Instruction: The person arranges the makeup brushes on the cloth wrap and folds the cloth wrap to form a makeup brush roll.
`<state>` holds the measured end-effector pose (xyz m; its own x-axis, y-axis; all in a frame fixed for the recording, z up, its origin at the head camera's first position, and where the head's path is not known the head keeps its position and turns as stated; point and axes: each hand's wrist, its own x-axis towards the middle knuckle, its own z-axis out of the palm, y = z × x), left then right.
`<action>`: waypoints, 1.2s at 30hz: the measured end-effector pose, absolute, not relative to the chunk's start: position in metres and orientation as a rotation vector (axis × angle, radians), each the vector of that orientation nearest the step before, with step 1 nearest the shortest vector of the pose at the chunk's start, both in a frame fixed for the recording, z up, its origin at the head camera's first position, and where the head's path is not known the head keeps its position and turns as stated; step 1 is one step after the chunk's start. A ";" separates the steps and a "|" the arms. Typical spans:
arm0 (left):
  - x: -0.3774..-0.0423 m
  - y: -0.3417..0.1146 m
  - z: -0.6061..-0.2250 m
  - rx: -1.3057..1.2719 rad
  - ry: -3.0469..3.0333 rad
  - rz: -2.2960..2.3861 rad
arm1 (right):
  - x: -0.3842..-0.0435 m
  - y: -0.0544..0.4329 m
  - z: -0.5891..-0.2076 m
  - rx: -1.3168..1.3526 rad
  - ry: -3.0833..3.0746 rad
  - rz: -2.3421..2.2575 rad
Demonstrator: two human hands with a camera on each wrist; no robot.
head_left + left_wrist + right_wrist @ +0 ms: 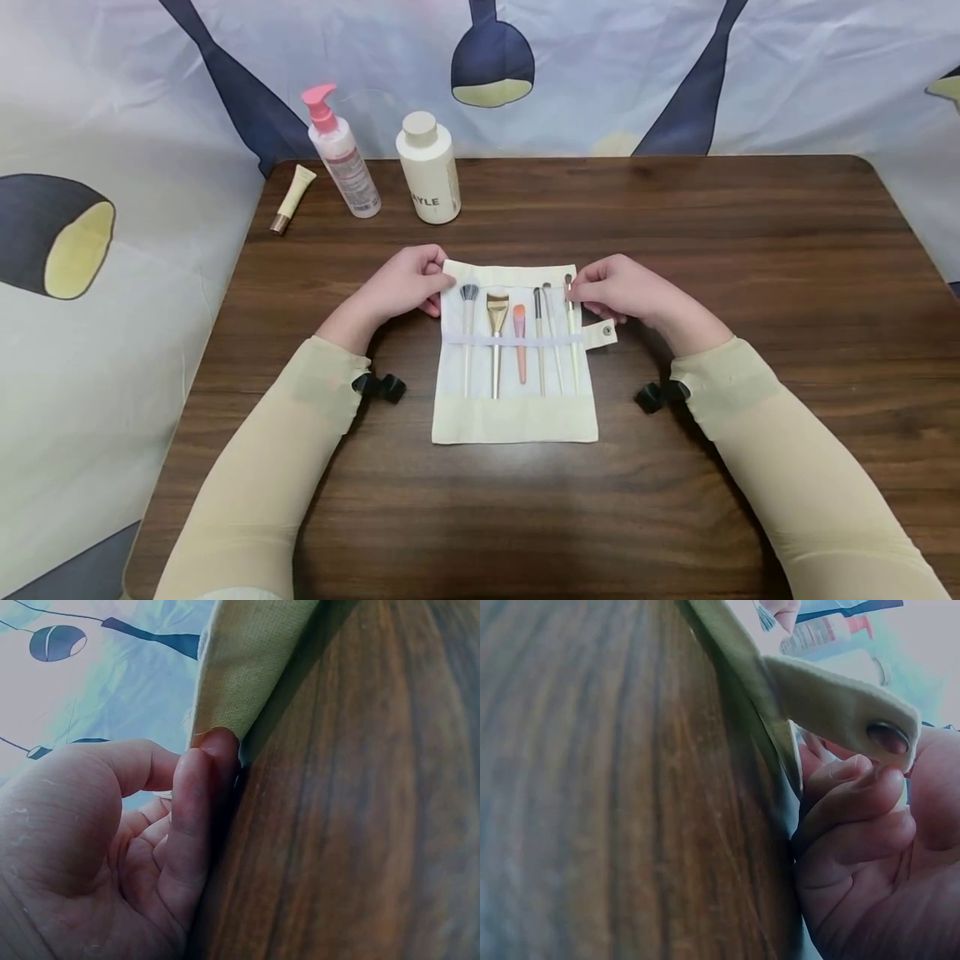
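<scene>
A cream cloth brush roll [514,421] lies unrolled on the table, with several makeup brushes tucked under its white elastic band. Among them are a fluffy dark-tipped brush [468,293], a wide flat gold brush [497,310] and a short pink one [520,342]. My left hand [405,282] pinches the roll's upper left edge between thumb and fingers; the left wrist view shows that cloth edge [251,664] raised from the wood. At the upper right edge, my right hand [624,287] pinches the cloth beside the rightmost brush [573,350]. A snap strap [832,701] sticks out under that hand.
Behind the roll stand a pink-topped pump bottle [347,167] and a white capped bottle [431,175]. A small cream tube [292,198] lies at the table's back left corner. Patterned fabric [585,75] hangs along the table's [750,225] far edge.
</scene>
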<state>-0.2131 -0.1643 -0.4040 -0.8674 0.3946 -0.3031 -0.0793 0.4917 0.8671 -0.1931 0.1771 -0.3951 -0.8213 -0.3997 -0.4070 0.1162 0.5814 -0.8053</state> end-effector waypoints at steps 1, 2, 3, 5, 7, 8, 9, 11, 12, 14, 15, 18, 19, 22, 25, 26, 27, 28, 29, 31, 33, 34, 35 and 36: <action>-0.213 -0.164 -0.403 0.257 2.269 1.354 | -0.193 0.177 -0.395 -0.228 2.249 -1.186; -0.213 -0.164 -0.402 0.254 2.263 1.351 | -0.194 0.177 -0.394 -0.229 2.246 -1.171; -0.213 -0.164 -0.401 0.251 2.259 1.348 | -0.194 0.177 -0.394 -0.229 2.241 -1.157; -0.213 -0.165 -0.399 0.256 2.262 1.347 | -0.195 0.177 -0.393 -0.224 2.235 -1.145; -0.214 -0.165 -0.398 0.265 2.268 1.355 | -0.196 0.177 -0.391 -0.220 2.239 -1.140; -0.214 -0.165 -0.397 0.267 2.272 1.358 | -0.196 0.177 -0.391 -0.217 2.242 -1.139; -0.215 -0.165 -0.397 0.267 2.277 1.361 | -0.195 0.177 -0.390 -0.215 2.247 -1.135; -0.215 -0.165 -0.398 0.264 2.277 1.362 | -0.194 0.176 -0.389 -0.221 2.254 -1.122; -0.214 -0.165 -0.399 0.261 2.275 1.359 | -0.194 0.176 -0.390 -0.222 2.255 -1.114; -0.213 -0.165 -0.401 0.254 2.267 1.352 | -0.191 0.176 -0.392 -0.228 2.253 -1.099; -0.212 -0.165 -0.403 0.249 2.262 1.350 | -0.191 0.176 -0.393 -0.228 2.252 -1.095; -0.212 -0.165 -0.404 0.258 2.258 1.348 | -0.190 0.176 -0.395 -0.225 2.274 -1.091; -0.212 -0.165 -0.405 0.263 2.262 1.354 | -0.190 0.176 -0.395 -0.226 2.284 -1.096; -0.213 -0.165 -0.405 0.265 2.277 1.367 | -0.190 0.176 -0.395 -0.233 2.315 -1.080; -0.213 -0.167 -0.406 0.247 2.271 1.361 | -0.189 0.175 -0.395 -0.263 2.322 -1.027; -0.212 -0.167 -0.406 0.244 2.264 1.354 | -0.188 0.175 -0.395 -0.275 2.320 -1.001; -0.212 -0.167 -0.407 0.243 2.259 1.347 | -0.188 0.175 -0.394 -0.290 2.317 -0.977; -0.211 -0.168 -0.407 0.246 2.258 1.343 | -0.187 0.176 -0.394 -0.308 2.318 -0.956; -0.211 -0.167 -0.407 0.249 2.259 1.346 | -0.187 0.177 -0.392 -0.325 2.319 -0.939; -0.212 -0.167 -0.405 0.268 2.273 1.358 | -0.186 0.179 -0.389 -0.363 2.322 -0.906; -0.213 -0.166 -0.403 0.283 2.285 1.367 | -0.185 0.182 -0.385 -0.400 2.312 -0.874; -0.213 -0.166 -0.402 0.286 2.288 1.369 | -0.185 0.184 -0.384 -0.420 2.302 -0.855; -0.213 -0.165 -0.402 0.288 2.288 1.367 | -0.184 0.186 -0.382 -0.437 2.286 -0.839; -0.212 -0.165 -0.401 0.289 2.287 1.361 | -0.183 0.188 -0.382 -0.454 2.264 -0.824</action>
